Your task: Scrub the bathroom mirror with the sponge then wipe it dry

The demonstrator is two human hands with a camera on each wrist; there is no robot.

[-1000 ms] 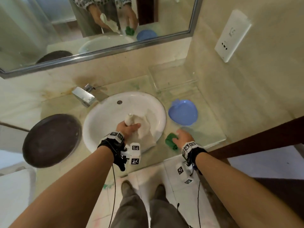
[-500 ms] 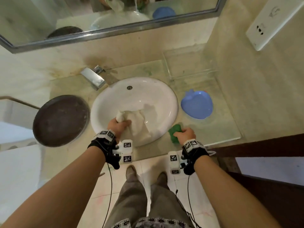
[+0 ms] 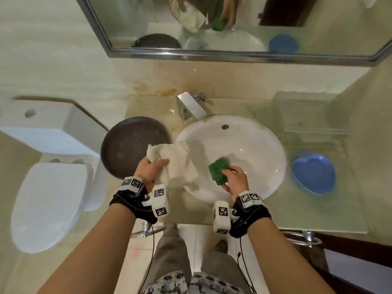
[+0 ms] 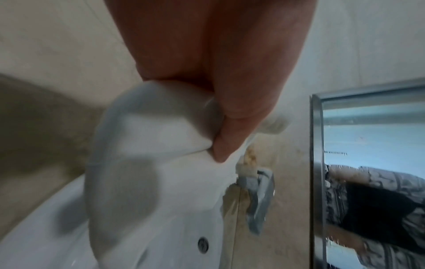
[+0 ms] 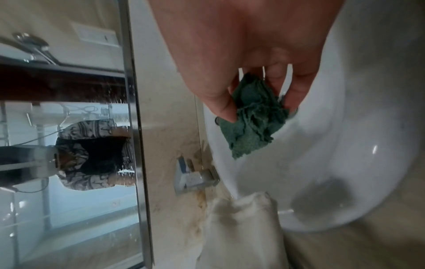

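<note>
My left hand (image 3: 151, 169) grips a bunched white cloth (image 3: 174, 162) over the left rim of the white sink (image 3: 261, 145); in the left wrist view the thumb (image 4: 232, 131) pinches a fold of the cloth (image 4: 142, 163). A green sponge (image 3: 218, 174) is held in my right hand (image 3: 234, 179) above the basin; the right wrist view shows the fingers curled round the crumpled sponge (image 5: 253, 123). The steel-framed mirror (image 3: 233, 22) hangs on the wall behind the sink, with water streaks on the glass (image 5: 69, 163).
A chrome tap (image 3: 191, 107) stands behind the basin. A dark round lid (image 3: 127, 145) lies left of the sink and a blue heart-shaped dish (image 3: 314, 174) on the right of the counter (image 3: 307, 209). A white toilet (image 3: 48, 198) stands at far left.
Both hands have risen off the sink and counter. The left hand lifted the cloth out of the basin toward its left rim; the right hand carried the sponge from the counter to above the basin.
</note>
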